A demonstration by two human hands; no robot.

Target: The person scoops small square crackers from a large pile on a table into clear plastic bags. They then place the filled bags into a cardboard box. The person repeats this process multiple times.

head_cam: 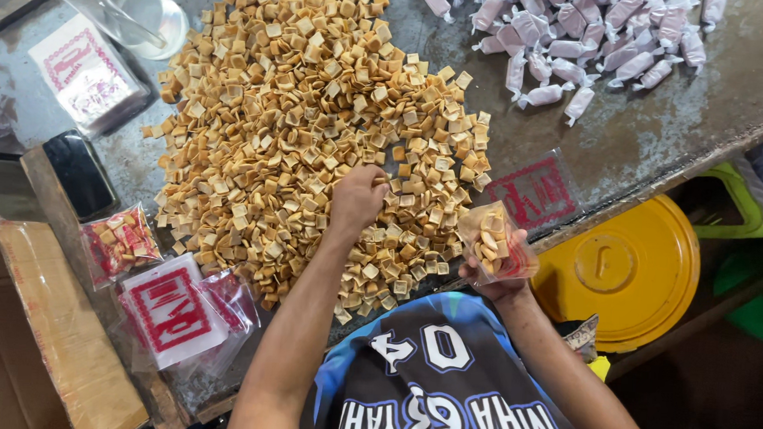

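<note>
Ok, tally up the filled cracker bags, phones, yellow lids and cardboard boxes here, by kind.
Clear plastic bags of square crackers: 2, one held in the right hand, one lying flat
Black phone: 1
Round yellow plastic lid: 1
Brown cardboard box: 1
Total: 5

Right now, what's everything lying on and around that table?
square crackers: one big pile, golden, table centre
wrapped sweets: many, pale pink, far right
small bag: one, clear, part-filled with crackers, in right hand
filled bag: one, clear with red print, left edge
empty bags: a stack, red-printed, near left
phone: one, black, left
cardboard box: one, brown, lower left
lid: one, yellow, below table right
left hand: in the pile
right hand: holding the small bag
</note>
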